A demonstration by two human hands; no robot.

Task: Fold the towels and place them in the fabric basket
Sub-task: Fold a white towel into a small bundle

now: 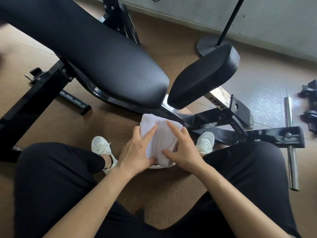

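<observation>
A small white towel, folded into a thick bundle, is held in the air between my knees, above the brown floor. My left hand grips its left side, with the thumb under the near end and the fingers lying across the top. My right hand holds the right side, its forefinger stretched along the top of the towel and its thumb pressing the near end. No fabric basket is in view.
A black padded weight bench with its seat pad and steel frame stands right in front of me. A chrome bar and black collars lie on the floor at right. A stand base is behind.
</observation>
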